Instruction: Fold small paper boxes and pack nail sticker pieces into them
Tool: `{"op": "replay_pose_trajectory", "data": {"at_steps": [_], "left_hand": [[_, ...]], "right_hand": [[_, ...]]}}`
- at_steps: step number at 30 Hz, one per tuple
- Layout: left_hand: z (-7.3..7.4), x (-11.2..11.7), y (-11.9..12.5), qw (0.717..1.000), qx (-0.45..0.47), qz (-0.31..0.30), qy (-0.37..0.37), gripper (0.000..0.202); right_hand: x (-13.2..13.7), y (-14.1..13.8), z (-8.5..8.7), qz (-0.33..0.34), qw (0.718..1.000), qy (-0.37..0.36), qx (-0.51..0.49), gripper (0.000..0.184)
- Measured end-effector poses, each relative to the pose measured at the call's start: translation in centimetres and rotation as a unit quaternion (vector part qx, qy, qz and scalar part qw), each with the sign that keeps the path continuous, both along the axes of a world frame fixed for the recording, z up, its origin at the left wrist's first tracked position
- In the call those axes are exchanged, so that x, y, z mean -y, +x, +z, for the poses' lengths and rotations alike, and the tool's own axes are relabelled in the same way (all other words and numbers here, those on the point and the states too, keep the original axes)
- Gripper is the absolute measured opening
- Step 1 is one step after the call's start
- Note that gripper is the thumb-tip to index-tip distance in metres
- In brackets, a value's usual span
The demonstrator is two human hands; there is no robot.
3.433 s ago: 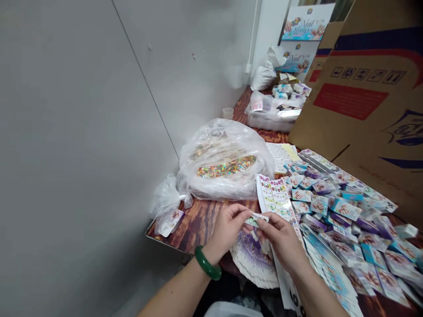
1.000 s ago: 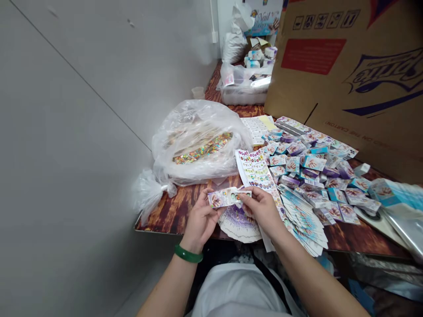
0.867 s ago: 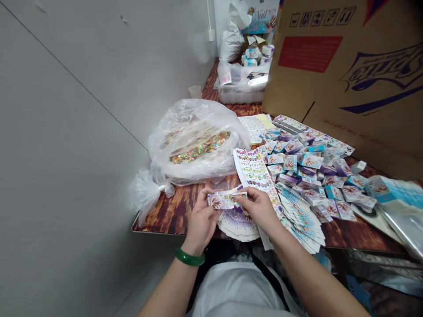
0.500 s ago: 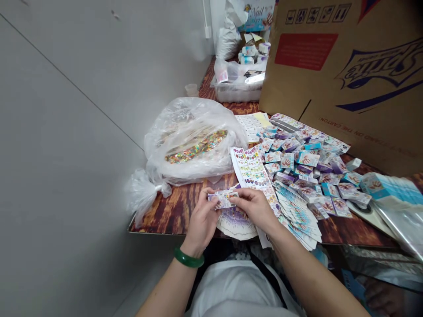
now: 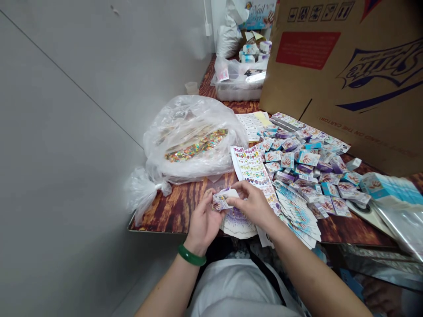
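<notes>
Between my two hands is a small purple and white printed carton [image 5: 222, 200], with a white flap standing out at its right end. My left hand [image 5: 205, 218] grips its left end between thumb and fingers. Thumb and fingers of my right hand [image 5: 253, 203] pinch the right end by the flap. Right below lies a fan of flat purple and white cartons [image 5: 239, 225]. Beside it, partly under my right hand, a printed sticker sheet [image 5: 253, 169] lies on the table. Fanned blue and white flat cartons [image 5: 297, 215] are to the right of that hand.
A knotted clear plastic bag [image 5: 194, 163] holding colourful glitter-like pieces stands at the left. Many small folded boxes [image 5: 307, 157] are heaped at the right, before a large cardboard carton [image 5: 297, 88]. A plastic tub [image 5: 238, 91] stands at the back, and a grey wall [image 5: 82, 132] borders the left.
The small carton has tilted, and its white flap now shows more at the right end. My right hand has drawn slightly up and left; my left hand has turned a little and moved right.
</notes>
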State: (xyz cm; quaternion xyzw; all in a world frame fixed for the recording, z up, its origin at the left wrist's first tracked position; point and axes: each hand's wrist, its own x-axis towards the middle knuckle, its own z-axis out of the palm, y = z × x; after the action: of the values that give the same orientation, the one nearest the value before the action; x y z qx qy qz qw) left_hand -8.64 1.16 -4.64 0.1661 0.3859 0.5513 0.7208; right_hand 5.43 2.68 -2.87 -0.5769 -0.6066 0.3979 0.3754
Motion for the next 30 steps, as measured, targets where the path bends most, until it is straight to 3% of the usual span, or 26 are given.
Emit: {"op": "replay_pose_trajectory", "data": {"at_steps": [2,4,8,13,19,21,24,27,30], "left_hand": [[-0.1,-0.2,-0.3,0.999,-0.024,-0.019,0.017,0.014],[0.0,-0.5,-0.7,0.993,-0.091,-0.052,0.046,0.012],[0.7,-1.0,-1.7,0.964,-0.204,-0.161,0.056,0.021],[1.8,-1.3,-2.3,0.952,-0.2,-0.231,0.023,0.027],[1.8,-1.5,-1.7,0.943,-0.195,-0.265,0.049,0.019],[1.8,-1.6,-1.5,0.95,-0.184,-0.247,0.047,0.016],[2.1,-1.6,-1.4,0.971,-0.125,-0.2,0.035,0.016],[2.4,-1.6,-1.4,0.981,-0.073,-0.175,0.025,0.021],[2.3,-1.5,-1.3,0.983,-0.068,-0.172,0.016,0.023]], "right_hand": [[-0.1,0.2,0.2,0.057,0.998,-0.01,0.025,0.007],[-0.2,0.6,0.8,0.093,0.992,0.011,0.086,0.018],[-0.3,1.2,2.6,0.147,0.966,0.072,0.2,0.022],[-0.3,1.2,4.0,0.178,0.943,0.09,0.267,0.017],[-0.4,1.0,3.9,0.194,0.932,0.112,0.286,0.015],[-0.6,1.2,3.8,0.184,0.95,0.098,0.23,0.015],[-1.1,1.8,3.6,0.152,0.988,0.001,0.009,0.011],[-1.6,2.2,2.9,0.13,0.964,-0.123,-0.198,0.023],[-1.7,1.9,1.9,0.119,0.953,-0.13,-0.247,0.024]]}}
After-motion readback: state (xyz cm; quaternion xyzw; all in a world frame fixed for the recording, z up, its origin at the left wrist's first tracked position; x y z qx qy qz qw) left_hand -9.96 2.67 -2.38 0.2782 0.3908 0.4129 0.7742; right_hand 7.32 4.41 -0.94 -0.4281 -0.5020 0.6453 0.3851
